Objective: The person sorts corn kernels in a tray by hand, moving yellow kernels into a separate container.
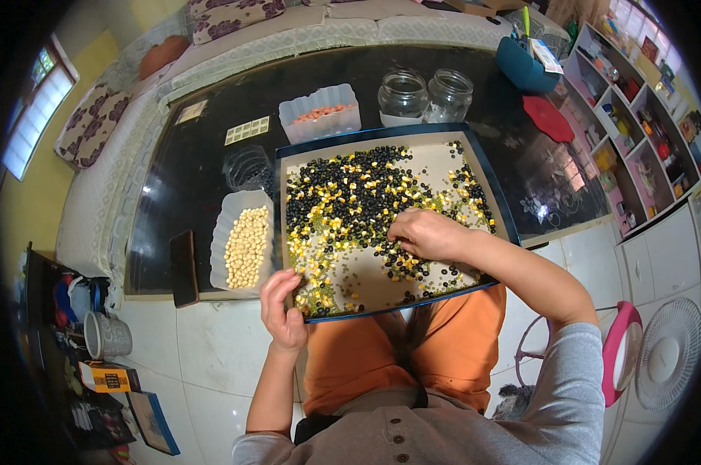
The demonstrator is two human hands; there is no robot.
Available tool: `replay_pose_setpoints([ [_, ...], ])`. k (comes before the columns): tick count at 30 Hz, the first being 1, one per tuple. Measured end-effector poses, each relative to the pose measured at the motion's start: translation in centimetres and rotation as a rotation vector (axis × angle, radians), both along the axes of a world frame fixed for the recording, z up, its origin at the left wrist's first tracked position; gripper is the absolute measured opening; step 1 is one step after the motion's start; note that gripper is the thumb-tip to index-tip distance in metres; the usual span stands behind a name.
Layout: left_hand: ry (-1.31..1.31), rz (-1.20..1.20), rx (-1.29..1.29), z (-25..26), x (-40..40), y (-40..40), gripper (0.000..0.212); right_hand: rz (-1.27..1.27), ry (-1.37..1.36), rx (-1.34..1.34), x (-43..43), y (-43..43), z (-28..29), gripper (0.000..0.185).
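Observation:
A shallow box lid with a dark blue rim (485, 152) rests partly on the table and reaches over my lap. Black beans (362, 192), yellow corn kernels (332, 222) and small green mung beans (321, 290) lie mixed in it. My left hand (283, 308) is at the lid's near left corner, thumb outside and fingertips on the rim. My right hand (423, 233) is down among the beans right of the middle, fingers bent; whether it pinches anything is hidden. A translucent plastic tub (218, 256) of pale soybeans (247, 247) stands left of the lid.
Behind the lid are a tub (289, 129) of reddish peanuts (322, 113) and two glass jars (403, 96) (450, 93). A clear plastic container (247, 168) and a phone (183, 268) lie left on the black table (208, 125). A blue-green holder (525, 67) stands at the back right.

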State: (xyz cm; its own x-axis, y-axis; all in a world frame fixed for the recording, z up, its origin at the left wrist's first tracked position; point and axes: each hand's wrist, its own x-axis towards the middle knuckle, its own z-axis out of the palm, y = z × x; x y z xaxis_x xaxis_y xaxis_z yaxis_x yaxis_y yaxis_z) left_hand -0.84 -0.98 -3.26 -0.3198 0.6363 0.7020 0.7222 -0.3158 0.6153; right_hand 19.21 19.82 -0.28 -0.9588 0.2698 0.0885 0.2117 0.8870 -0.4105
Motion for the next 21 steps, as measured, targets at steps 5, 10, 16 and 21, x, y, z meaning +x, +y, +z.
replay_pose_setpoints([
  [5, -0.018, -0.004, 0.008, 0.0, 0.1, 0.1, 0.05, -0.015, 0.036, 0.026, 0.0, -0.2, 0.2, 0.012],
  [10, 0.053, -0.091, 0.026, 0.2, -0.1, 0.3, 0.04, -0.064, 0.033, 0.04, -1.1, -0.1, 1.0, 0.007],
  [16, 0.035, -0.093, 0.046, 0.4, -0.4, 0.1, 0.022, -0.001, 0.379, -0.049, -8.4, -1.7, 5.8, 0.009],
  [21, 0.016, -0.118, 0.026, 0.2, -0.5, 0.1, 0.018, 0.092, 0.475, -0.15, -15.6, -4.5, 7.3, 0.011],
])
